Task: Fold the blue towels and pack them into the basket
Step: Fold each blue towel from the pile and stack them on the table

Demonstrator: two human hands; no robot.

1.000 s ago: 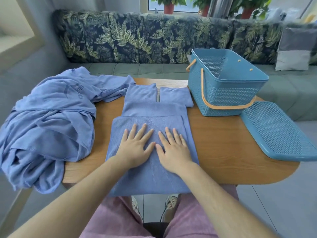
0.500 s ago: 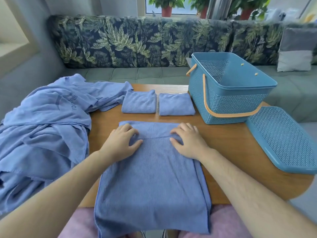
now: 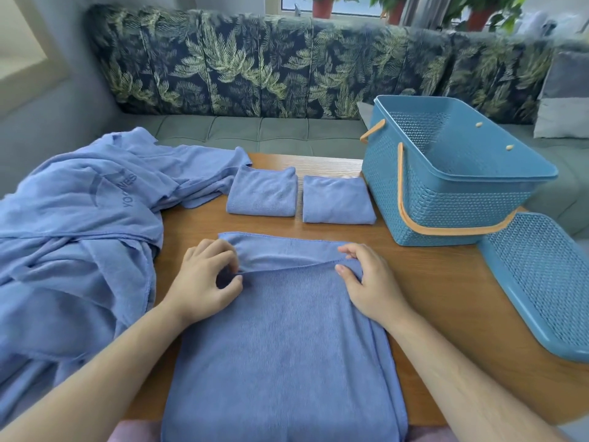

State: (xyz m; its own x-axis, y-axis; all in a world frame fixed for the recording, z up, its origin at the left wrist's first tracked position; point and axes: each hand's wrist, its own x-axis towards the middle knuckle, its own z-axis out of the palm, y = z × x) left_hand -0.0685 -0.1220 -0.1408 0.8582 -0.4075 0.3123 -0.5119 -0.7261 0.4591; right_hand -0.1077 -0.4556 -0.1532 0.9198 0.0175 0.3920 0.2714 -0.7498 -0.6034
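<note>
A long blue towel (image 3: 280, 339) lies in front of me on the wooden table (image 3: 446, 291) and hangs over its near edge. My left hand (image 3: 204, 282) pinches the upper layer's far edge near its left corner. My right hand (image 3: 366, 279) pinches the same edge near the right corner, lifting it a little off the layer below. Two folded blue towels (image 3: 263, 196) (image 3: 336, 200) lie side by side farther back. The blue basket (image 3: 446, 173) with orange handles stands open at the right.
A heap of unfolded blue towels (image 3: 73, 237) covers the table's left side and spills over the edge. The basket's blue lid (image 3: 548, 282) lies at the right, past the table rim. A leaf-patterned sofa (image 3: 255, 78) runs behind the table.
My hands went from pressing flat on the towel's middle to its far fold, and their fingers now pinch and raise the upper layer's edge. The view has tilted down.
</note>
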